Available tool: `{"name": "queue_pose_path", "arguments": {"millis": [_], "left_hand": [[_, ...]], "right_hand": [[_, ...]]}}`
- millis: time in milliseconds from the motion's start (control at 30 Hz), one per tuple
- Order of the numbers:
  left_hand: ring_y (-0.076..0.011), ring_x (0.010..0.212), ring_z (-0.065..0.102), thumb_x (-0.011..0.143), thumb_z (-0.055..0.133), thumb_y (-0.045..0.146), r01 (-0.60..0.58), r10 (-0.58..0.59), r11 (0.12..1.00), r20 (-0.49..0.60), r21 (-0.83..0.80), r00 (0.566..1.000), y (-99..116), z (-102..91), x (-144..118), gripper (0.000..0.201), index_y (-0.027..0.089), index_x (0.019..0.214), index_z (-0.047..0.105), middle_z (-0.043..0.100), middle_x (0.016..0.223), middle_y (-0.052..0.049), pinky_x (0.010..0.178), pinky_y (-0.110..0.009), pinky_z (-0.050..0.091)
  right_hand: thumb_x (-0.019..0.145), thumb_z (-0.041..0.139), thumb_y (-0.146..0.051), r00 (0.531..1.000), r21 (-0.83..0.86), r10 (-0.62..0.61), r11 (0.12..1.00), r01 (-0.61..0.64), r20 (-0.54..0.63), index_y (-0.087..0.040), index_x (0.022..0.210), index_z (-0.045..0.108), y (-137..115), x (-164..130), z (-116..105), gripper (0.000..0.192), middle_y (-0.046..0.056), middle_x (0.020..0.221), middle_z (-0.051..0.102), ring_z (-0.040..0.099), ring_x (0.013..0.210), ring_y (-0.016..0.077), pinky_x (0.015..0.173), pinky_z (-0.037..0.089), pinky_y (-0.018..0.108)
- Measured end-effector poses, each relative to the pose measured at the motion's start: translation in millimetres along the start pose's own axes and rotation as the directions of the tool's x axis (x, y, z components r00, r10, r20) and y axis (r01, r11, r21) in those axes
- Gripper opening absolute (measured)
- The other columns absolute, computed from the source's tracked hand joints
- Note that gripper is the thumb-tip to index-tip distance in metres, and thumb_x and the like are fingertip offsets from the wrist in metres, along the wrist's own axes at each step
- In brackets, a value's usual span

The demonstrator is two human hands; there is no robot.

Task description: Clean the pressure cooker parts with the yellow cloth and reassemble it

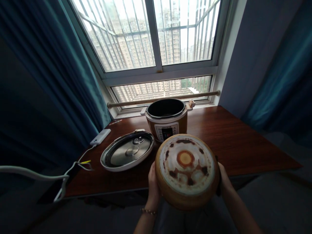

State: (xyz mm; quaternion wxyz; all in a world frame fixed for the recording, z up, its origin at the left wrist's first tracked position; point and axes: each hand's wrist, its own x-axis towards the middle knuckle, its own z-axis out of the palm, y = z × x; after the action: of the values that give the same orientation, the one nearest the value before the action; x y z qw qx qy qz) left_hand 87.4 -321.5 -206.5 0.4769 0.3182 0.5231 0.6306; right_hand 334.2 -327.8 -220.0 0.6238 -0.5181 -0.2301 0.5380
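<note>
Between my two hands is a round pot [186, 162], turned so that its underside faces me. The base is pale metal with brown and dark stains and a ring in the middle; the side is yellowish brown. My left hand [153, 183] grips its left side, with the fingers partly hidden behind it. On the opposite side my right hand [224, 178] is closed at a dark part that looks like a handle. Just beyond the pot stands an electric pressure cooker [151, 125], lidless, its dark interior showing. Left of it the round lid [131, 152] lies with its metal inner face up.
The brown wooden table [234, 139] reaches to the window [158, 70] and its rail. A white power bank [100, 137] with a white cable [73, 167] lies at the left. Blue curtains [80, 74] hang on both sides.
</note>
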Motion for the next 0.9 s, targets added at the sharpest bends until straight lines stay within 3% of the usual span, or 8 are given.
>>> {"name": "queue_pose_path", "arguments": {"millis": [167, 333, 433, 533, 600, 667, 833, 900], "left_hand": [[-0.0234, 0.084, 0.061, 0.072, 0.06, 0.043, -0.061, 0.063, 0.995, -0.024, 0.085, 0.998, -2, -13.4, 8, 0.03, 0.014, 0.08, 0.065, 0.068, 0.08, -0.007, 0.076, -0.034, 0.048], [-0.0236, 0.08, 0.061, 0.072, 0.058, 0.043, -0.061, 0.066, 0.992, -0.04, 0.114, 0.997, 4, -14.7, 17, 0.029, 0.015, 0.073, 0.064, 0.066, 0.074, -0.007, 0.072, -0.034, 0.049], [-0.0233, 0.077, 0.061, 0.072, 0.058, 0.043, -0.064, 0.067, 0.991, -0.026, 0.122, 0.997, 3, -14.7, 21, 0.028, 0.015, 0.07, 0.064, 0.066, 0.072, -0.007, 0.071, -0.035, 0.049], [-0.024, 0.079, 0.061, 0.072, 0.057, 0.042, -0.079, 0.083, 0.988, -0.023, 0.133, 0.996, 0, -16.7, 23, 0.027, 0.016, 0.072, 0.064, 0.067, 0.073, -0.008, 0.071, -0.035, 0.049], [-0.0248, 0.081, 0.062, 0.071, 0.058, 0.041, -0.085, 0.09, 0.987, -0.034, 0.139, 0.995, -1, -18.4, 24, 0.026, 0.016, 0.074, 0.065, 0.067, 0.073, -0.008, 0.071, -0.035, 0.05], [-0.0251, 0.081, 0.062, 0.07, 0.059, 0.041, -0.081, 0.088, 0.987, -0.044, 0.14, 0.995, -3, -19.7, 24, 0.025, 0.017, 0.073, 0.065, 0.068, 0.072, -0.008, 0.07, -0.035, 0.05], [-0.0252, 0.08, 0.062, 0.069, 0.06, 0.041, -0.038, 0.042, 0.991, -0.031, 0.125, 0.999, -5, -19.2, 27, 0.026, 0.016, 0.069, 0.065, 0.068, 0.072, -0.008, 0.07, -0.035, 0.049], [-0.0246, 0.079, 0.062, 0.069, 0.06, 0.042, -0.029, 0.032, 0.995, -0.02, 0.097, 0.999, -8, -19.4, 31, 0.028, 0.014, 0.07, 0.066, 0.068, 0.075, -0.008, 0.071, -0.035, 0.049]], "right_hand": [[0.07, 0.059, -0.049, 0.995, -0.052, -0.101, 0.993, 0.101, 0.017, -0.017, 0.071, 0.058, 9, 1, 14, 0.032, 0.0, 0.061, 0.061, 0.054, 0.054, 0.0171, 0.05, 0.044, 0.029], [0.068, 0.056, -0.058, 0.949, -0.288, -0.264, 0.935, 0.207, -0.174, -0.017, 0.068, 0.055, 13, 9, 22, 0.041, 0.0, 0.058, 0.059, 0.052, 0.054, 0.0167, 0.049, 0.041, 0.027], [0.074, 0.047, -0.061, 0.869, -0.523, -0.439, 0.808, 0.271, -0.227, -0.016, 0.076, 0.058, 12, 11, 21, 0.046, 0.004, 0.064, 0.062, 0.056, 0.06, 0.0192, 0.053, 0.04, 0.027], [0.079, 0.04, -0.062, 0.749, -0.74, -0.625, 0.607, 0.289, -0.22, -0.015, 0.088, 0.06, 8, 5, 20, 0.052, 0.01, 0.073, 0.064, 0.058, 0.065, 0.0229, 0.057, 0.039, 0.029], [0.079, 0.04, -0.063, 0.66, -0.819, -0.72, 0.501, 0.279, -0.216, -0.014, 0.093, 0.059, 5, 1, 21, 0.055, 0.013, 0.079, 0.065, 0.059, 0.068, 0.025, 0.06, 0.038, 0.03], [0.079, 0.041, -0.063, 0.619, -0.83, -0.757, 0.472, 0.297, -0.209, -0.014, 0.095, 0.058, 1, -2, 23, 0.054, 0.014, 0.081, 0.065, 0.059, 0.07, 0.0254, 0.061, 0.039, 0.03], [0.082, 0.04, -0.058, 0.742, -0.692, -0.647, 0.618, 0.374, -0.176, -0.016, 0.086, 0.054, -4, 3, 32, 0.044, 0.009, 0.073, 0.063, 0.059, 0.066, 0.0219, 0.058, 0.039, 0.027], [0.082, 0.042, -0.057, 0.762, -0.668, -0.624, 0.643, 0.375, -0.173, -0.016, 0.085, 0.054, -2, 7, 33, 0.043, 0.009, 0.073, 0.063, 0.058, 0.064, 0.0207, 0.057, 0.039, 0.027]]}}
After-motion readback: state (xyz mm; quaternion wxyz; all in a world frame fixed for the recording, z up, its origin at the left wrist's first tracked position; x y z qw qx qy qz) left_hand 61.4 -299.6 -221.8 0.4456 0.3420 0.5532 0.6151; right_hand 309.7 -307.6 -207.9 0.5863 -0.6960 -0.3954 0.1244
